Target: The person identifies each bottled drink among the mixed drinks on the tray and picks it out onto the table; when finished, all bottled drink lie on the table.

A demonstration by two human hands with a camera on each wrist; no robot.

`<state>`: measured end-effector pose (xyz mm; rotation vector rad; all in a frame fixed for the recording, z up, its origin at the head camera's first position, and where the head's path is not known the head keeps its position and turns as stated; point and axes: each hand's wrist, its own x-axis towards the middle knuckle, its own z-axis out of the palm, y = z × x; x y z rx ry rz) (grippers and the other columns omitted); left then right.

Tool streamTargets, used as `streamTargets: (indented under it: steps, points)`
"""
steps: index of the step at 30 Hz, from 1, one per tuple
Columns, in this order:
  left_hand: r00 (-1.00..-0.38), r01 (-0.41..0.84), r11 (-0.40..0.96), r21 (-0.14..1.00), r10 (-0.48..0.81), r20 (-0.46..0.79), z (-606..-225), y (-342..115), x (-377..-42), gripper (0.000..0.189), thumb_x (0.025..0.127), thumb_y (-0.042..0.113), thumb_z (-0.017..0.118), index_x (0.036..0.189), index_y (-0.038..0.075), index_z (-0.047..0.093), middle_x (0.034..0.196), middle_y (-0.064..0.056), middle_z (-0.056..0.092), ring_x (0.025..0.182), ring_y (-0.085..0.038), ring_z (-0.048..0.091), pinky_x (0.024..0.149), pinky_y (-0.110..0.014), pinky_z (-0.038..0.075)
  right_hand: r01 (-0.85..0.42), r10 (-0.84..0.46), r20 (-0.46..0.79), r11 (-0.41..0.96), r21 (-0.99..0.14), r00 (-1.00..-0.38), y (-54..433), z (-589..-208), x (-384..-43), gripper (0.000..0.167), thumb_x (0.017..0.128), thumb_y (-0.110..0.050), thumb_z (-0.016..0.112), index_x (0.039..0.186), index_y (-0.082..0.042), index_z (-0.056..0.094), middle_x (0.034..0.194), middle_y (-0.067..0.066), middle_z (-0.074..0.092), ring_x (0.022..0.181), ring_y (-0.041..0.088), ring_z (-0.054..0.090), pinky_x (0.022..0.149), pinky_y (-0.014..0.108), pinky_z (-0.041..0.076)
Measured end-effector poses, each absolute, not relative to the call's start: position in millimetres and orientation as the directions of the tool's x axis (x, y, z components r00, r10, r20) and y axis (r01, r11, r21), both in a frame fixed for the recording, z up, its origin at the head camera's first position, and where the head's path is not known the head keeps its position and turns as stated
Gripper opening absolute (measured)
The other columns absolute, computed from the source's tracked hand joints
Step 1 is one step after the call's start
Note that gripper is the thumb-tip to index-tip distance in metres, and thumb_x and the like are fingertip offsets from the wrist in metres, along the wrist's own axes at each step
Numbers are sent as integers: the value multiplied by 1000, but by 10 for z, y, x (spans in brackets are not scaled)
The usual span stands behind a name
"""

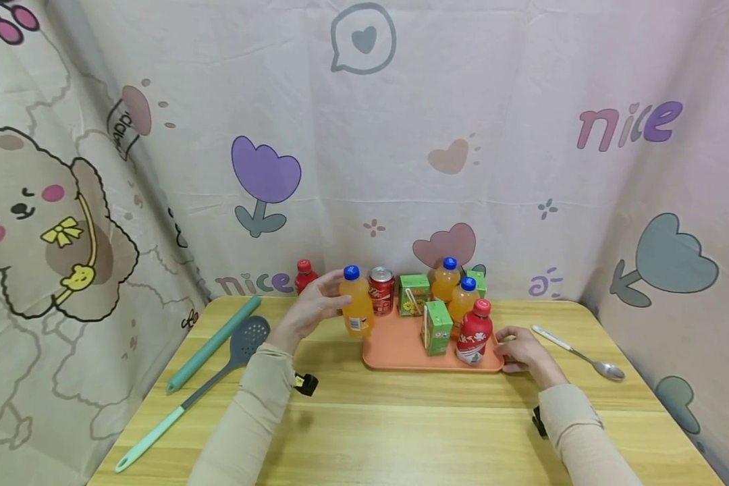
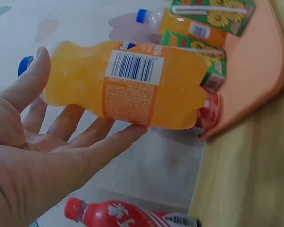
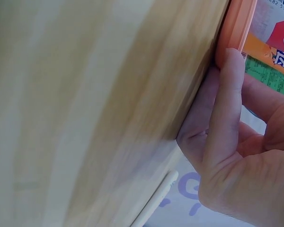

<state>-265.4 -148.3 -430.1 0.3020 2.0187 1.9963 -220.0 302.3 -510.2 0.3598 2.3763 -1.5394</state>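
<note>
My left hand (image 1: 317,305) holds an orange soda bottle (image 1: 357,307) with a blue cap, upright near the left end of an orange tray (image 1: 395,358). In the left wrist view the thumb lies by the bottle's neck, with the fingers along its other side. My right hand (image 1: 522,349) grips the tray's right front corner; the right wrist view shows fingertips at the rim (image 3: 234,35). On the tray stand a red cola can (image 1: 381,291), green juice boxes (image 1: 439,329), two more orange soda bottles (image 1: 446,280) and a red-capped bottle (image 1: 475,334).
Another red bottle (image 1: 305,275) stands behind my left hand. On the left lie a teal rolling pin (image 1: 212,345) and a slotted turner (image 1: 219,374). A spoon (image 1: 577,352) lies right of the tray. Printed fabric hangs behind the wooden table (image 1: 401,439).
</note>
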Motion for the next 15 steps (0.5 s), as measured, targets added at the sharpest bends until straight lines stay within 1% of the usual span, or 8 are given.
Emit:
streamTargets:
  steps: [4, 6, 9, 12, 15]
  points:
    - [-959, -41, 28, 999, 278, -48, -4357, -1515, -2716, 63, 100, 8, 70, 158, 18, 47, 162, -17, 49, 146, -40, 51, 119, -61, 46, 363, 51, -375, 398, -842, -926, 3031, -5100, -2209, 36, 100, 0, 60, 133, 7, 48, 82, 6, 65, 68, 13, 65, 59, 26, 61]
    - [-969, -51, 28, 998, 241, -56, -4387, -1524, -2754, 64, 99, 8, 71, 158, 19, 47, 163, -16, 48, 148, -39, 49, 121, -61, 44, 370, 55, -380, 394, -841, -923, 3034, -5101, -2214, 36, 100, 0, 60, 133, 6, 49, 81, 5, 64, 69, 12, 65, 59, 26, 61]
    - [-980, -57, 16, 998, 192, -59, -4430, -1531, -2800, 66, 99, 6, 72, 158, 19, 46, 164, -14, 47, 150, -38, 46, 124, -60, 41, 372, 50, -385, 395, -840, -922, 3038, -5098, -2216, 36, 100, 0, 59, 133, 7, 48, 81, 5, 64, 69, 12, 65, 59, 26, 61]
    - [-990, -31, 30, 999, 140, -35, -4478, -1525, -2843, 65, 98, 6, 72, 157, 18, 47, 163, -14, 49, 149, -38, 47, 124, -58, 40, 377, 51, -390, 398, -836, -919, 3039, -5099, -2222, 35, 100, 0, 59, 134, 6, 48, 82, 5, 65, 70, 12, 65, 60, 26, 62]
    - [-997, 16, 74, 997, 75, 10, -4533, -1504, -2886, 63, 98, 7, 73, 156, 17, 49, 162, -14, 51, 147, -39, 50, 124, -58, 42, 378, 48, -393, 402, -834, -918, 3044, -5089, -2222, 35, 101, 0, 59, 134, 6, 48, 84, 5, 65, 71, 12, 66, 60, 26, 62]
